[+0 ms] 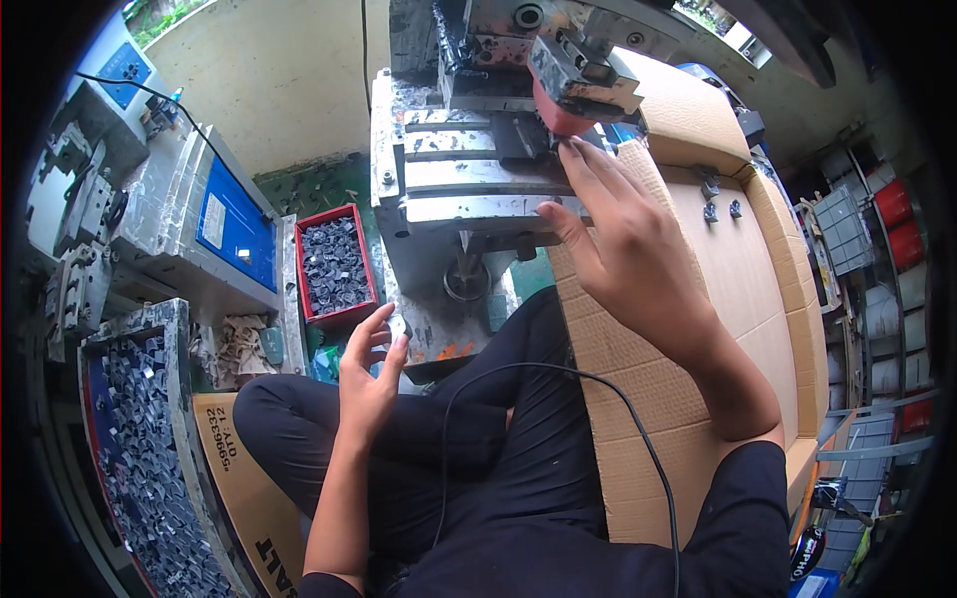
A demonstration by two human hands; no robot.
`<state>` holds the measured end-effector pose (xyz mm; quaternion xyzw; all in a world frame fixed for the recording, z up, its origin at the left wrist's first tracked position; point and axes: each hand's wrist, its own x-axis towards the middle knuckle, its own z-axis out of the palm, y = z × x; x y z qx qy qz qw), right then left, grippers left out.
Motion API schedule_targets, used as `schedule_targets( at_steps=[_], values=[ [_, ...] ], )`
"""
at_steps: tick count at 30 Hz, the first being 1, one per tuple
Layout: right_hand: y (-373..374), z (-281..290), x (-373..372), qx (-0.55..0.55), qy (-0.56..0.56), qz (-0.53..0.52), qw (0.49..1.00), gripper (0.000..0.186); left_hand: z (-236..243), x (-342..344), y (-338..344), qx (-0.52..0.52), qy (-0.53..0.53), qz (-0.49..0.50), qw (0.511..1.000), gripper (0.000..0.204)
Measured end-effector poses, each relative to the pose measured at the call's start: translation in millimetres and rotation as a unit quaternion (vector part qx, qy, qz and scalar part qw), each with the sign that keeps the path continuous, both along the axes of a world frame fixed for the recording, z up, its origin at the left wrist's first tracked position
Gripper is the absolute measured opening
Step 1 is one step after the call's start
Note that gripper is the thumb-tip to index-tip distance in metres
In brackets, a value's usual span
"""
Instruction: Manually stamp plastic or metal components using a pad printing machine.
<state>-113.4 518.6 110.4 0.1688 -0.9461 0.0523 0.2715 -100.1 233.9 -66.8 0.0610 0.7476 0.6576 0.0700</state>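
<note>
Above the box of small parts and my lap, my left hand pinches a small part with a pale face between thumb and fingers. My right hand reaches up to the machine's slotted metal table, fingers stretched forward and thumb spread apart. Its fingertips are at a dark fixture, just beside a red, soft-looking pad that hangs from the machine's metal head. Whether the fingertips touch a part there is hidden by the fingers and pad.
A red box full of small dark grey parts stands left of the machine. A larger bin of similar parts is at far left. On my right lies an open cardboard box holding a few small parts. A black cable crosses my lap.
</note>
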Motion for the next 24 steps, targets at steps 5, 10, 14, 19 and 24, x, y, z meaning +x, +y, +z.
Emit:
schedule_targets(
  at_steps=[5, 10, 14, 19, 24],
  values=[
    [9, 3, -2, -0.030, 0.015, 0.019, 0.999, 0.043, -3, -5, -8, 0.012, 0.033, -0.001, 0.999, 0.050],
    [30, 3, -20, -0.271, -0.052, 0.018, 0.961, 0.028, -4, -4, -11, 0.026, 0.037, -0.010, 0.999, 0.053],
    [52, -12, -44, -0.287, -0.048, 0.027, 0.956, 0.035, 2, -1, -9, 0.051, 0.033, -0.041, 0.997, 0.055],
    [54, -10, -60, -0.410, -0.195, 0.088, 0.887, 0.037, 28, 4, -18, 0.123, 0.057, -0.116, 0.984, 0.057],
    [52, -1, -61, -0.432, -0.216, 0.107, 0.869, 0.034, 65, 20, -16, 0.261, 0.040, -0.188, 0.946, 0.064]
  ],
)
